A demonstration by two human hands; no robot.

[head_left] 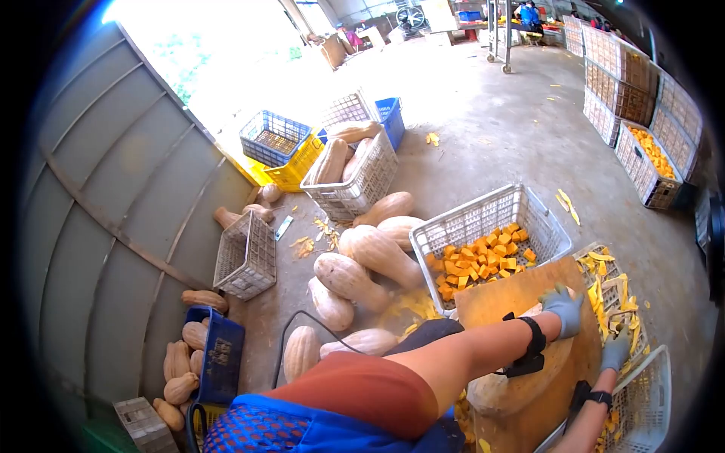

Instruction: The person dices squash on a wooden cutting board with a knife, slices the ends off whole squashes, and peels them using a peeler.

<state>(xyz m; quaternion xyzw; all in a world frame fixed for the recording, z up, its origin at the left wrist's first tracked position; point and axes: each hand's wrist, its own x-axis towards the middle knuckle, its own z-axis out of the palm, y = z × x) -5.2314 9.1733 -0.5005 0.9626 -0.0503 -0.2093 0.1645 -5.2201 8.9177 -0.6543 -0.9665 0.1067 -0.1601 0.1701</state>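
My left hand [563, 311], in a grey glove, is wrapped over the far end of a long pale pumpkin [502, 394]. The pumpkin lies on a wooden board [495, 296], and my forearm hides part of it. To the right of the board is my gloved right hand [615, 352], its fingers curled; what they hold, if anything, is hidden. Yellow peels [599, 294] are strewn beside that hand. Just beyond the board, orange pumpkin cubes [479, 260] lie in a white plastic crate [540, 215].
Whole pumpkins [347, 279] lie on the floor to the left. A white crate of pumpkins [355, 185] stands farther back, beside a yellow crate [291, 174]. A blue crate [220, 355] is near the metal wall [98, 196]. Stacked crates [619, 83] line the right side.
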